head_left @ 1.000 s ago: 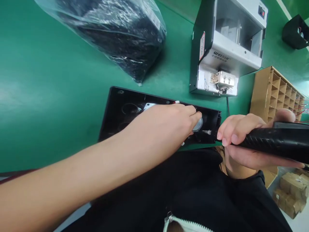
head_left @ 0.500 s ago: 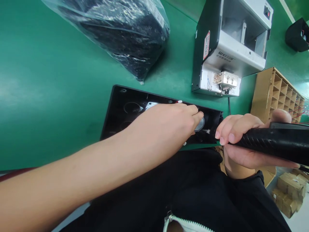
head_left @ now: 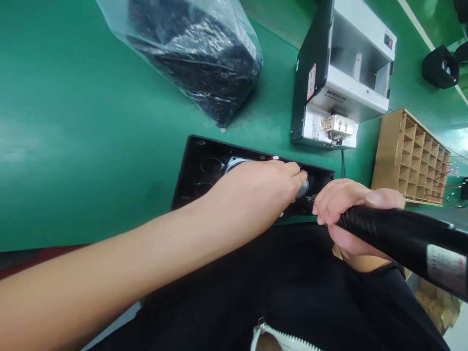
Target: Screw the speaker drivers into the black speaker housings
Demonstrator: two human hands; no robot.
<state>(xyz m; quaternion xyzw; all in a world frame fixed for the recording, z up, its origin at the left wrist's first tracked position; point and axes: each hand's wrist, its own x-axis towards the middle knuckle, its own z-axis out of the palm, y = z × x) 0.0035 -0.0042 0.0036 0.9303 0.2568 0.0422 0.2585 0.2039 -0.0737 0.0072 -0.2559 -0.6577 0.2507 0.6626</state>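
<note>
A shallow black plastic housing [head_left: 204,146] lies open on the green table, with speakers set into it. My left hand [head_left: 261,187] reaches across it, fingers curled down at the round grey back of a speaker [head_left: 303,189]; its fingertips are partly hidden. At the housing's right end, my right hand [head_left: 351,204] is wrapped round a black electric screwdriver [head_left: 395,231]. The driver lies nearly level, its spring-wound bit end [head_left: 310,198] pointing left to the speaker's edge. Whether the bit touches a screw cannot be seen. A white connector [head_left: 275,158] rests on the housing's far rim.
Behind the housing lies a clear plastic bag [head_left: 219,63] of black parts. A silver and black WEIXIN machine [head_left: 340,83] stands at the back right. Beside it is a cardboard divider box [head_left: 391,151] with wires, and farther off a black speaker box [head_left: 440,67].
The view has shifted a little. My right hand has come left, nearer the housing, and the screwdriver's rear end has swung lower, showing a white label. My left hand stays at the speaker.
</note>
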